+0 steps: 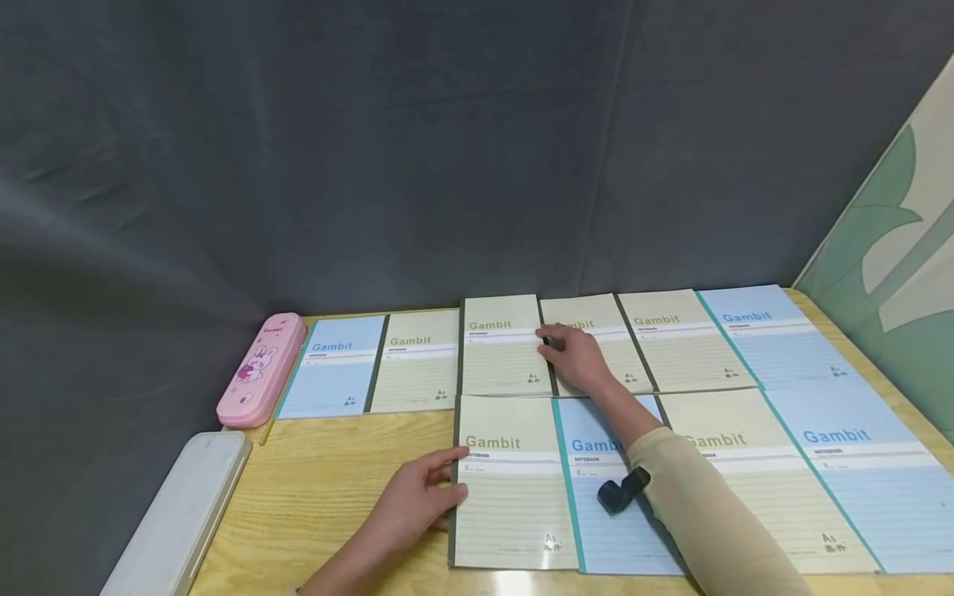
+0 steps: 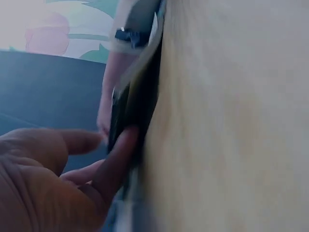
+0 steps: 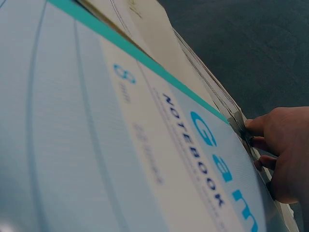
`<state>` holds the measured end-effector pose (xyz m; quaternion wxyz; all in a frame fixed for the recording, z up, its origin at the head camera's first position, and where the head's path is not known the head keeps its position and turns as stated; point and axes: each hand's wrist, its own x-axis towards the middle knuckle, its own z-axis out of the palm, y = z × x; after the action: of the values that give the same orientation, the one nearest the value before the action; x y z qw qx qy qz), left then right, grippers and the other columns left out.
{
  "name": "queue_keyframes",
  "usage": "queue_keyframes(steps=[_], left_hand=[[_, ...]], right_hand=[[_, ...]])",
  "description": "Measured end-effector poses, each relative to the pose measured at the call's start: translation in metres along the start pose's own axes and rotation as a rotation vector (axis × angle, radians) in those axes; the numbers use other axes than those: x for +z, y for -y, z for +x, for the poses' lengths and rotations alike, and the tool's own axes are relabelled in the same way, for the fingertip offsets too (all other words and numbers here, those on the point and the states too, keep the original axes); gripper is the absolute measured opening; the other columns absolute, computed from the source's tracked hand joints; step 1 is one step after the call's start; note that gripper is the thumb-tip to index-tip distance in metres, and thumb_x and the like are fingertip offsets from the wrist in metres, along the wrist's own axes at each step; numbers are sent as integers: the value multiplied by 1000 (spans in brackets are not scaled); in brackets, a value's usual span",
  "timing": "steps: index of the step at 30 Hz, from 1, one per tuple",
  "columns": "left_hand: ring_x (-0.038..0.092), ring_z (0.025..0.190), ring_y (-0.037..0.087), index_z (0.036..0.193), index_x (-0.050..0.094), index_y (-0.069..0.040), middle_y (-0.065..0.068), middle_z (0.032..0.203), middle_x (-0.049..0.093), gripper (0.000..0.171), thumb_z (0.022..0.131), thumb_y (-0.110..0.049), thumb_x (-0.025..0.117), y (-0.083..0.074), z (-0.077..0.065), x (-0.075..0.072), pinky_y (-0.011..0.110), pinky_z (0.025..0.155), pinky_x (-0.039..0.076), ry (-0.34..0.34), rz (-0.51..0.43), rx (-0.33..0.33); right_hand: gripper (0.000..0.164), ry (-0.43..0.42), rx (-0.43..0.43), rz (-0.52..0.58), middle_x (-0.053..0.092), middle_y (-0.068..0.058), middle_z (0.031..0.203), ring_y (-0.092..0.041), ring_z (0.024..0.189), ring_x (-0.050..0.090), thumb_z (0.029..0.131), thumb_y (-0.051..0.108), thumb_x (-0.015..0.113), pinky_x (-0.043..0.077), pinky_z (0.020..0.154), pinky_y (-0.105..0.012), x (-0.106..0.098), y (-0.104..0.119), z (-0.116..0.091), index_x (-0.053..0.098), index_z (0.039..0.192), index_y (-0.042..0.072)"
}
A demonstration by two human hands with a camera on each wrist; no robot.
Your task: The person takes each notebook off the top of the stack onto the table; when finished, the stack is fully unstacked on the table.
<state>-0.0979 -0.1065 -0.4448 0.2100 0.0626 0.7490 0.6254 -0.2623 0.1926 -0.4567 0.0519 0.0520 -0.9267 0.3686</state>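
Two rows of Gambit notebooks lie on a wooden table. My left hand [image 1: 421, 501] grips the dark-spined left edge of the front-row beige notebook [image 1: 507, 505]. In the left wrist view that edge stands up off the table, with fingers [image 2: 126, 140] on both sides of it. Over the back row, my right hand [image 1: 577, 358] has its curled fingertips at the right edge of a beige notebook [image 1: 501, 364], beside the dark spine of the adjoining beige notebook [image 1: 614, 360]. The right forearm crosses a blue notebook [image 1: 596, 488] and partly hides it.
A pink pencil case [image 1: 261, 372] with a rabbit picture lies at the back left, near a white box-like object [image 1: 182, 513]. More beige and blue notebooks [image 1: 864, 463] extend to the right. A dark curtain [image 1: 447, 165] stands behind the table. Bare wood [image 1: 320, 480] shows at front left.
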Motion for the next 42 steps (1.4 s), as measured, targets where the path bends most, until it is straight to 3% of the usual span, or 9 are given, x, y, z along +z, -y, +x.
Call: queue_keyframes(steps=[5,8,10,15,18,33,42], left_hand=[[64,67,13,140,62,-15,9,113,70,45,96,-16,71,-13,-4,-9,29,54,55,-52,414,88],[61,71,8,133,68,-15,3,109,72,36,97,-18,69,-17,-3,-14,25,57,50,-95,574,140],[61,72,9,130,69,-13,2,108,72,33,97,-16,68,-17,1,-18,26,56,51,-113,573,158],[68,77,18,126,70,-9,6,109,71,28,98,-10,67,-17,16,-31,32,55,57,-151,397,179],[69,79,21,124,72,-10,6,111,71,26,99,-10,67,-16,28,-38,33,59,58,-186,340,192],[69,96,23,124,71,-3,10,115,70,27,97,-7,67,-16,85,-59,34,78,60,-264,217,218],[68,98,24,126,70,-4,11,119,67,29,98,-10,68,-19,114,-55,35,77,58,-252,239,220]], right_hand=[[35,-3,-6,-4,59,-15,141,-36,135,50,99,17,66,36,114,-49,-1,-1,0,67,132,6],[35,-9,-11,-4,59,-15,142,-36,136,48,99,16,66,35,114,-49,-2,-1,0,66,132,5],[35,-11,-7,-1,58,-15,143,-36,137,48,99,16,66,35,114,-49,-2,-1,0,67,132,5],[35,-16,-2,6,58,-15,142,-36,137,48,99,16,67,35,114,-49,-2,-2,1,67,132,6],[34,-15,-12,7,59,-16,141,-36,134,51,99,15,67,37,113,-49,-1,-2,0,67,131,5],[34,-14,-26,6,59,-16,141,-36,137,48,98,15,67,34,115,-50,-2,0,2,68,131,5],[34,-9,-10,5,59,-15,141,-36,137,48,98,15,67,34,115,-49,0,-1,-1,67,131,5]])
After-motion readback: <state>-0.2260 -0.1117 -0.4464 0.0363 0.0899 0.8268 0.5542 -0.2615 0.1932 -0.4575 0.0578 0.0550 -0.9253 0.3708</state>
